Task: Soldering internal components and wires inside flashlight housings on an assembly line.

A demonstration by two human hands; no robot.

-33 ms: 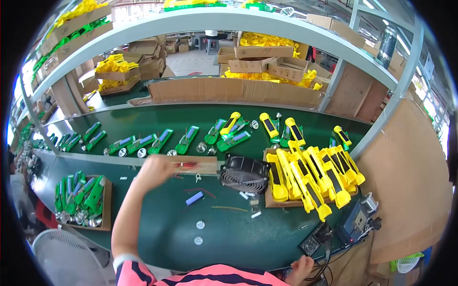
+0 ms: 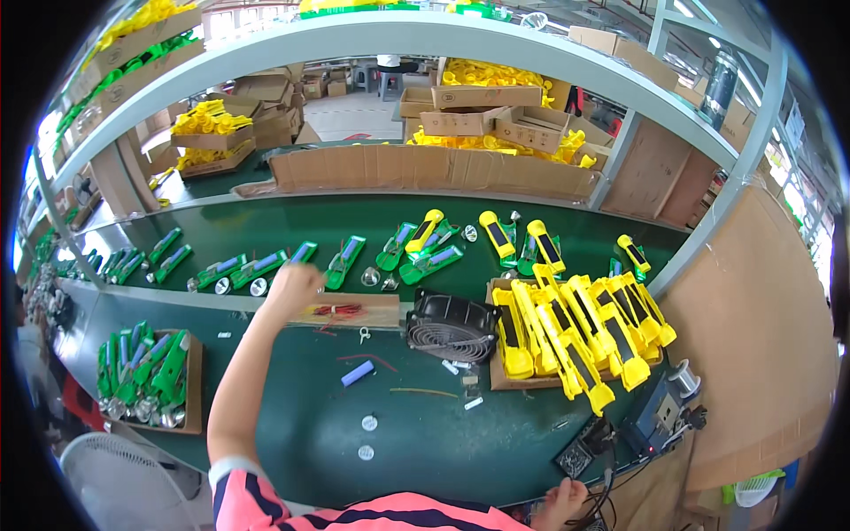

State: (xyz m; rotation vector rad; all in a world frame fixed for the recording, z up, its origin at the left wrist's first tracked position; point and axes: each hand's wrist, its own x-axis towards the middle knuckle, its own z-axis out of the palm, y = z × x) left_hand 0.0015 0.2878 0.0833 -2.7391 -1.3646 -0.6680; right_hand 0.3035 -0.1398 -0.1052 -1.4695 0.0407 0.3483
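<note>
My left hand [image 2: 296,287] reaches over the far edge of the green bench to the row of parts. Its fingers are curled at the near end of a green flashlight housing [image 2: 304,251] with a blue cell in it, and they hide what lies under them. Just below the hand is a cardboard tray [image 2: 376,310] with thin red wires [image 2: 339,311]. My right hand [image 2: 562,503] is low at the right, by black cables [image 2: 607,487]. Its fingers are bent together; whatever they hold is too unclear to name. A loose blue battery cell [image 2: 358,373] lies mid-bench.
A black fan [image 2: 452,325] stands beside a box heaped with yellow solar-panel covers [image 2: 567,327]. At the left is a carton of green housings [image 2: 146,367]. A blue power unit [image 2: 655,416] and solder spool [image 2: 684,377] sit at the right. A shelf beam [image 2: 416,40] spans above.
My left hand has moved away from me, from over the wire tray to the row of green housings. My right hand stays low at the right, barely shifted.
</note>
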